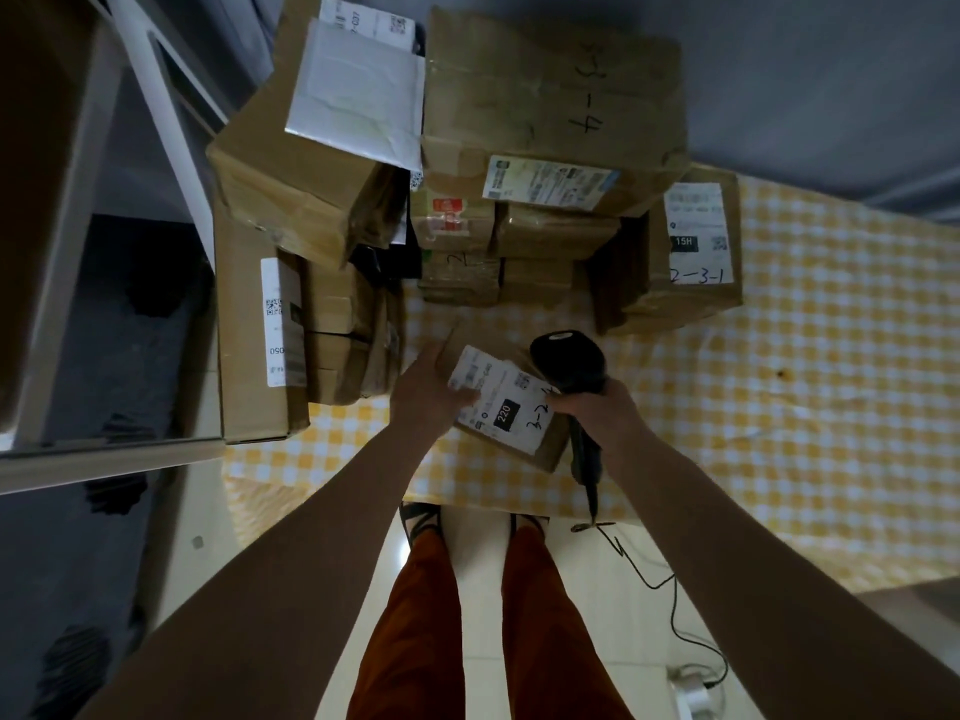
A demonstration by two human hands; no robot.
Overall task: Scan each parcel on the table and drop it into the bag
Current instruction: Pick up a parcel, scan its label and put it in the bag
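Our left hand point(423, 389) grips the small labelled parcel point(506, 407), fingers curled over its edge, while our right hand point(592, 405) clasps the barcode scanner point(571, 368); we should aim it squarely at the label just beyond our fingertips

Parcel depot: stacked labelled cartons point(550, 101)

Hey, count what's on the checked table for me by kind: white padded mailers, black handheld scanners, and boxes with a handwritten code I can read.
White padded mailers: 1
Black handheld scanners: 1
Brown cardboard boxes with a handwritten code: 3
Total: 5
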